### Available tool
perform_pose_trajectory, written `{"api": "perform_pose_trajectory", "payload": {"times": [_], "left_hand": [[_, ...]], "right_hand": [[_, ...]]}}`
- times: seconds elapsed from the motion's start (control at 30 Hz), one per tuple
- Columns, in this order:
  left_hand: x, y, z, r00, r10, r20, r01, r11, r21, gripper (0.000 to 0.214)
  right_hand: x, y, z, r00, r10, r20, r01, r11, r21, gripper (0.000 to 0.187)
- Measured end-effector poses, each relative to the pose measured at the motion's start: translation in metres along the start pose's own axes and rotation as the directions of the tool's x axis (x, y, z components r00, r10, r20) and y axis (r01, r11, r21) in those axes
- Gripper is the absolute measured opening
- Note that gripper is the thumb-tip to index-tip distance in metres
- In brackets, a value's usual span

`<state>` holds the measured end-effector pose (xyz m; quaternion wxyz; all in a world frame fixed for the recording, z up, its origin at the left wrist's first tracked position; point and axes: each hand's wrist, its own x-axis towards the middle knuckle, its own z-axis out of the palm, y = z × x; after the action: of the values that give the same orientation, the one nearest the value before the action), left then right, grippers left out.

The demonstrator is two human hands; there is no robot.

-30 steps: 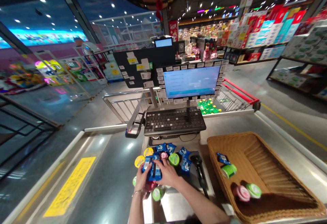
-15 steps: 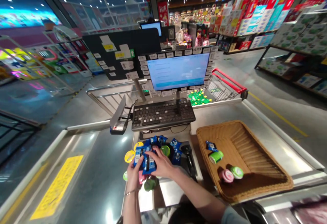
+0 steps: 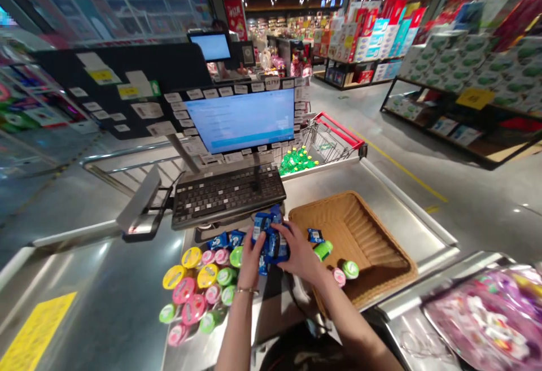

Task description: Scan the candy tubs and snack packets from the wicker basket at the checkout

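Note:
Several small blue packets point(image 3: 277, 248) are bunched between my two hands, over the counter's middle beside the wicker basket point(image 3: 369, 241). My left hand point(image 3: 253, 255) closes on the bunch from the left. From the right, my right hand point(image 3: 300, 251) curls its fingers over the same packets. Left of my hands lies a cluster of small round tubs with pink lids point(image 3: 195, 308), green lids point(image 3: 227, 276) and yellow lids point(image 3: 192, 257). More blue packets point(image 3: 218, 240) lie behind them. Inside the basket are a blue packet point(image 3: 315, 235), a green tub point(image 3: 349, 270) and other small tubs.
A keyboard point(image 3: 231, 195) and a monitor point(image 3: 243, 121) stand behind my hands, with a card stand point(image 3: 141, 213) at left. Beyond the counter is a cart point(image 3: 339, 134) with green bottles point(image 3: 296, 160). Pink wrapped goods point(image 3: 486, 314) lie at right.
Both hands have carried the blue packets rightward, from over the tubs to the basket's left side. The tubs now show uncovered. The view has turned to the right.

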<state>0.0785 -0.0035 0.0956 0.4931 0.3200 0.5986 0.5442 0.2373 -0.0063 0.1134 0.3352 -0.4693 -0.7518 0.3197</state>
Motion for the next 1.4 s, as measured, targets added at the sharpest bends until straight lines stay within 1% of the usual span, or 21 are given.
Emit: {"api": "perform_pose_trajectory", "payload": {"times": [0.07,0.13,0.2,0.27,0.37,0.43,0.5,0.57,0.6,0.63,0.67,0.7,0.77,0.87,0.97,1.07,1.17,1.23,1.3,1.33,1.4], "left_hand": [[0.003,-0.007,0.035,0.99,0.028,0.141,-0.043,0.993,0.107,0.057],[0.004,-0.017,0.067,0.962,0.073,0.263,-0.135,0.965,0.226,0.054],[0.004,-0.03,0.091,0.922,0.152,0.356,-0.275,0.904,0.327,0.052],[0.002,-0.041,0.109,0.874,0.232,0.428,-0.412,0.821,0.396,0.047],[-0.001,-0.053,0.123,0.812,0.264,0.521,-0.525,0.718,0.456,0.041],[-0.003,-0.057,0.128,0.789,0.25,0.561,-0.56,0.667,0.491,0.04],[-0.005,-0.059,0.13,0.777,0.248,0.579,-0.581,0.635,0.508,0.041],[-0.007,-0.058,0.129,0.775,0.273,0.57,-0.585,0.651,0.484,0.039],[-0.008,-0.058,0.128,0.777,0.289,0.559,-0.58,0.673,0.459,0.038],[-0.008,-0.057,0.125,0.783,0.305,0.542,-0.57,0.699,0.432,0.037],[-0.009,-0.056,0.122,0.793,0.319,0.52,-0.557,0.725,0.406,0.035],[-0.009,-0.055,0.117,0.804,0.332,0.493,-0.544,0.746,0.385,0.034],[-0.008,-0.053,0.103,0.825,0.361,0.434,-0.527,0.767,0.365,0.032],[-0.005,-0.05,0.072,0.852,0.4,0.337,-0.513,0.767,0.385,0.029],[-0.004,-0.052,0.029,0.884,0.405,0.232,-0.467,0.771,0.434,0.029],[-0.005,-0.057,-0.022,0.903,0.414,0.117,-0.416,0.771,0.482,0.031],[-0.011,-0.064,-0.078,0.894,0.449,-0.003,-0.373,0.746,0.552,0.031],[-0.021,-0.068,-0.115,0.882,0.467,-0.059,-0.331,0.704,0.628,0.032],[-0.037,-0.071,-0.15,0.882,0.463,-0.086,-0.26,0.63,0.732,0.038],[-0.046,-0.073,-0.165,0.89,0.447,-0.091,-0.21,0.578,0.788,0.043],[-0.065,-0.078,-0.188,0.922,0.375,-0.095,-0.093,0.454,0.886,0.06]], "right_hand": [[-0.012,0.022,-0.025,0.994,0.087,-0.059,-0.089,0.996,-0.025,0.084],[-0.026,0.046,-0.045,0.98,0.168,-0.102,-0.175,0.983,-0.058,0.079],[-0.041,0.068,-0.06,0.956,0.268,-0.124,-0.28,0.955,-0.1,0.079],[-0.056,0.088,-0.069,0.917,0.377,-0.133,-0.394,0.908,-0.143,0.079],[-0.072,0.108,-0.074,0.849,0.515,-0.118,-0.528,0.825,-0.2,0.082],[-0.079,0.115,-0.073,0.81,0.577,-0.108,-0.585,0.775,-0.238,0.085],[-0.082,0.119,-0.07,0.762,0.638,-0.108,-0.64,0.718,-0.274,0.09],[-0.084,0.121,-0.066,0.719,0.685,-0.116,-0.683,0.666,-0.299,0.097],[-0.084,0.121,-0.064,0.711,0.692,-0.121,-0.69,0.656,-0.307,0.099],[-0.084,0.121,-0.061,0.717,0.685,-0.134,-0.686,0.658,-0.31,0.099],[-0.083,0.12,-0.059,0.735,0.661,-0.154,-0.671,0.674,-0.309,0.097],[-0.081,0.118,-0.056,0.762,0.621,-0.183,-0.645,0.701,-0.305,0.095],[-0.074,0.112,-0.051,0.83,0.499,-0.248,-0.555,0.782,-0.285,0.087],[-0.056,0.093,-0.039,0.913,0.285,-0.291,-0.357,0.905,-0.233,0.078],[-0.034,0.063,-0.018,0.964,0.131,-0.233,-0.174,0.969,-0.175,0.072],[-0.016,0.031,0.018,0.995,0.041,-0.089,-0.051,0.992,-0.118,0.074],[-0.006,0.008,0.067,0.995,-0.008,0.101,0.016,0.997,-0.076,0.081],[-0.004,-0.002,0.101,0.97,-0.007,0.244,0.032,0.995,-0.098,0.085],[-0.004,-0.01,0.134,0.926,0.018,0.376,0.051,0.983,-0.174,0.086],[-0.004,-0.013,0.149,0.902,0.032,0.432,0.071,0.973,-0.22,0.087],[-0.005,-0.019,0.175,0.864,0.051,0.5,0.125,0.942,-0.312,0.087]]}}
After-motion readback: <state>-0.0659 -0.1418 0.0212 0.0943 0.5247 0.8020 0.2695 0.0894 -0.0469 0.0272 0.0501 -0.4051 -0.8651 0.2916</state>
